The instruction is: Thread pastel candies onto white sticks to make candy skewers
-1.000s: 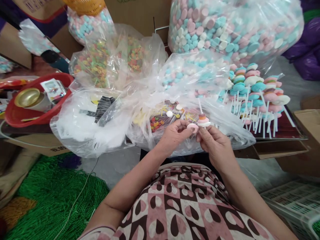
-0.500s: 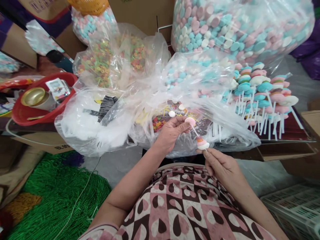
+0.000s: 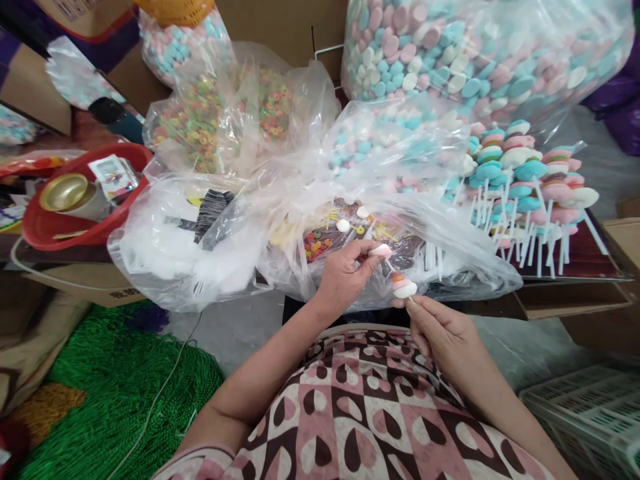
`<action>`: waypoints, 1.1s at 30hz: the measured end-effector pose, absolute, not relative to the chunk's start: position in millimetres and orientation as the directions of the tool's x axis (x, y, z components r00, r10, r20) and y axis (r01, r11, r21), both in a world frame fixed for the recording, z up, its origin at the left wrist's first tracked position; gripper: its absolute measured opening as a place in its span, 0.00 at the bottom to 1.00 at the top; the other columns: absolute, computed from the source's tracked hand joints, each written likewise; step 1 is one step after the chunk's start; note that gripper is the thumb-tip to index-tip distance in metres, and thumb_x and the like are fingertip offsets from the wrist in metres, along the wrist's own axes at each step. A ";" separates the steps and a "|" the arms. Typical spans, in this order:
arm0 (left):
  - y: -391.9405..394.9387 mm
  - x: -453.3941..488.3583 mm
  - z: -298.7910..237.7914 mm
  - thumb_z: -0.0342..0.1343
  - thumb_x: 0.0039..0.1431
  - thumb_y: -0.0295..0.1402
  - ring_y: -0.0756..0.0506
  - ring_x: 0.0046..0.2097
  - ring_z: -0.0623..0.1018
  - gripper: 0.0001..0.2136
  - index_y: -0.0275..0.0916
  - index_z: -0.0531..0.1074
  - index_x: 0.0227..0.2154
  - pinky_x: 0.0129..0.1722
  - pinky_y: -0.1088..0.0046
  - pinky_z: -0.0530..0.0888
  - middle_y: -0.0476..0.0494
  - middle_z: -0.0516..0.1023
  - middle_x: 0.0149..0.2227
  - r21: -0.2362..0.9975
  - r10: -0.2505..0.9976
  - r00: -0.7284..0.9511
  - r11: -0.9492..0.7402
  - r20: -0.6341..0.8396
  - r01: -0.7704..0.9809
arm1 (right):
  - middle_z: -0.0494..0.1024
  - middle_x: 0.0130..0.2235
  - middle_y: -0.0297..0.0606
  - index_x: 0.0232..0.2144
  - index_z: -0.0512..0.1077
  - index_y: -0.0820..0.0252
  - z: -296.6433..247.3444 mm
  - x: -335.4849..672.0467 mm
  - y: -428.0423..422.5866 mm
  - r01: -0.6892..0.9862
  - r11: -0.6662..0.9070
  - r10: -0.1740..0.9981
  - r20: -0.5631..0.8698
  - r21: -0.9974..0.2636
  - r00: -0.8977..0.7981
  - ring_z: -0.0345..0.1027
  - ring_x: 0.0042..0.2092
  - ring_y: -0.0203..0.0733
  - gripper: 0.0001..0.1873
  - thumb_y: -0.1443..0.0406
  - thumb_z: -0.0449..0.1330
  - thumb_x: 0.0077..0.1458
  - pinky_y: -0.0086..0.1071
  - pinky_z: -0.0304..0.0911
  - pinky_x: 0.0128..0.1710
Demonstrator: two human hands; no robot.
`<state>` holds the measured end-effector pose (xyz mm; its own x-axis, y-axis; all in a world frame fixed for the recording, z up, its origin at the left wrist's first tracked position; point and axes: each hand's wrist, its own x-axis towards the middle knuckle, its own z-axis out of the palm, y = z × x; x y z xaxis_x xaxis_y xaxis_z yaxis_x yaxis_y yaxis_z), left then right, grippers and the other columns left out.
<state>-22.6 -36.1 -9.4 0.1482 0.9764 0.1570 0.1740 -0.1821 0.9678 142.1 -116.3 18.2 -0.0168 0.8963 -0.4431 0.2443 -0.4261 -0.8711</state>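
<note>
Between the thumb and fingers of my left hand [image 3: 345, 273] is a pink and white marshmallow [image 3: 381, 251]. It sits at the upper end of a thin white stick. Lower on that stick are threaded an orange-brown gummy ring and a pink and white marshmallow, making a candy skewer [image 3: 403, 287]. My right hand [image 3: 443, 327] pinches the skewer just beneath its lowest marshmallow, holding it tilted. Beyond my hands, gummy rings [image 3: 317, 247] and loose white marshmallows [image 3: 343, 225] lie on a dark surface inside spread plastic.
Finished-looking marshmallow skewers [image 3: 525, 180] are piled at the right table edge. Large bags of marshmallows [image 3: 480, 60] and a bag of gummy rings [image 3: 220, 120] stand behind. To the left are a red basin [image 3: 37, 227] and green cords [image 3: 110, 387]; a plastic crate [image 3: 590, 413] is lower right.
My left hand has turned the marshmallow from face-on to edge-on and brought it slightly down at the stick's upper end. My right hand has hardly moved.
</note>
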 end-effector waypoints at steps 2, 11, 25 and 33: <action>-37.3 -22.0 -8.0 0.55 0.60 0.37 0.48 0.39 0.77 0.08 0.41 0.75 0.38 0.43 0.72 0.72 0.46 0.80 0.38 0.947 0.969 0.150 -0.227 0.197 0.225 | 0.61 0.13 0.28 0.34 0.76 0.58 18.6 139.2 -116.6 0.222 -0.426 0.899 -0.437 -0.877 -0.004 0.51 0.17 0.34 0.19 0.50 0.56 0.57 0.29 0.49 0.18; -57.0 -10.5 -6.8 0.51 0.61 0.31 0.45 0.45 0.79 0.10 0.42 0.74 0.42 0.49 0.67 0.72 0.43 0.81 0.41 0.917 0.921 0.324 -0.306 0.216 0.257 | 0.61 0.14 0.27 0.23 0.69 0.57 8.4 138.0 -114.4 0.123 -0.470 0.881 -0.472 -0.874 0.010 0.46 0.15 0.31 0.22 0.46 0.58 0.55 0.29 0.40 0.14; -60.1 0.6 5.1 0.52 0.62 0.46 0.45 0.47 0.77 0.19 0.36 0.74 0.45 0.51 0.69 0.71 0.41 0.79 0.44 0.976 0.930 0.337 0.192 -0.146 -0.107 | 0.62 0.19 0.27 0.24 0.69 0.59 -6.8 139.4 -112.1 -0.141 -0.406 0.900 -0.422 -0.903 0.111 0.46 0.19 0.28 0.17 0.53 0.67 0.50 0.27 0.37 0.19; -18.9 -32.7 4.4 0.49 0.64 0.37 0.46 0.43 0.76 0.15 0.38 0.74 0.48 0.46 0.69 0.71 0.42 0.79 0.42 0.906 0.976 0.185 -0.178 0.113 0.385 | 0.64 0.19 0.29 0.22 0.72 0.60 -11.3 150.0 -110.3 -0.250 -0.344 0.898 -0.395 -0.905 0.195 0.48 0.20 0.27 0.18 0.54 0.70 0.47 0.26 0.38 0.19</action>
